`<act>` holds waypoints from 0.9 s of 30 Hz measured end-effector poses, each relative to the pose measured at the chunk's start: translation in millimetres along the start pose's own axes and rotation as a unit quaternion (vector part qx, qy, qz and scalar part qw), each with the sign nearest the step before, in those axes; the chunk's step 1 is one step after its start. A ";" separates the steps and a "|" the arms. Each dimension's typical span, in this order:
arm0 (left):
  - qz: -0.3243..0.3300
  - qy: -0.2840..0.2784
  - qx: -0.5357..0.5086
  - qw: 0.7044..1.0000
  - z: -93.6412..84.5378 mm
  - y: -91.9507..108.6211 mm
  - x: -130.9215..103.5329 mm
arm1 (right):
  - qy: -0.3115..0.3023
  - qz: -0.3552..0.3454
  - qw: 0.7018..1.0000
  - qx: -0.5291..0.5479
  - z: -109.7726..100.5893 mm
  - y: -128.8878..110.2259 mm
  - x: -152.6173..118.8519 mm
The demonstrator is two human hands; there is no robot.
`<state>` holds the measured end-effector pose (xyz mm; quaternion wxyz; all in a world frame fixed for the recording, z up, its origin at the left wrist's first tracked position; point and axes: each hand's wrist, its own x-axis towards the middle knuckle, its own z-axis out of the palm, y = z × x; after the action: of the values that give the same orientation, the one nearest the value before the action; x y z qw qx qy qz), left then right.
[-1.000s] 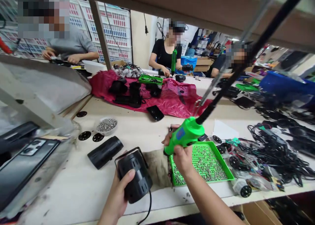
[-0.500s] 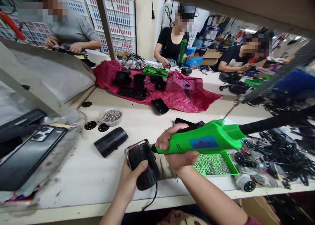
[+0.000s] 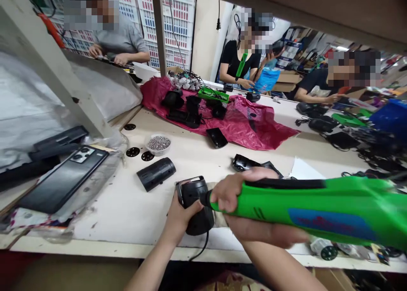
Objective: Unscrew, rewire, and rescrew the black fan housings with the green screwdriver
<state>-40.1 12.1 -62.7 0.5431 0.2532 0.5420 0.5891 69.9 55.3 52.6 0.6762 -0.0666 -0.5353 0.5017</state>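
Observation:
My left hand (image 3: 179, 216) is wrapped round a black plastic housing (image 3: 199, 223) with a cable running from its lower end. A green electric screwdriver (image 3: 286, 202) lies in my right hand (image 3: 232, 193), its black nose against or just over the side of the housing; the bit's tip is hidden. Left of the housing, a loose black half-shell (image 3: 156, 173) rests on the white table. Behind it stands a round tub of small screws (image 3: 159, 143), with black slotted discs (image 3: 132, 151) beside it.
A smartphone (image 3: 65, 178) lies at the left by a slanting post (image 3: 60, 66). Black parts cover a crimson plastic sheet (image 3: 248, 130) further back. Beyond it, several people work across the table. Wires and black parts (image 3: 365, 159) crowd the right side.
The screwdriver has swung nearer to me, its rear end now toward the right edge and hiding the green screw tray. The view has shifted left. Both hands keep their hold.

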 end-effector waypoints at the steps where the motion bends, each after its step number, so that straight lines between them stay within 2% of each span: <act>1: 0.006 -0.003 0.004 1.000 0.4 1.0 0.2 | -0.004 0.002 1.000 0.002 3.9 3.2 -0.5; 6: 0.027 -0.004 0.023 0.999 3.3 6.8 0.5 | 0.020 -0.009 1.000 -0.011 13.6 21.5 -4.8; 10: 0.025 0.006 0.019 0.999 2.3 6.8 5.5 | 0.016 0.001 1.000 0.001 14.5 34.4 -4.4; 16: 0.000 0.011 -0.006 1.000 -0.1 6.3 7.3 | 0.039 0.077 0.996 0.017 11.6 55.0 2.8; 19: -0.022 0.007 -0.033 0.999 0.5 8.0 5.0 | 0.034 0.065 0.997 0.013 9.1 45.2 3.7; 23: -0.074 0.042 -0.078 0.993 -0.4 7.5 3.9 | 0.058 0.011 0.998 -0.025 -6.9 10.1 -1.4; 27: -0.091 0.074 -0.104 0.988 0.1 7.0 2.8 | 0.084 0.027 0.994 -0.062 -28.6 -9.8 -13.0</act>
<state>-43.4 16.0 -57.1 0.5764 0.1004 0.5376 0.6072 99.4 53.6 38.2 0.6993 -0.1649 -0.5050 0.4782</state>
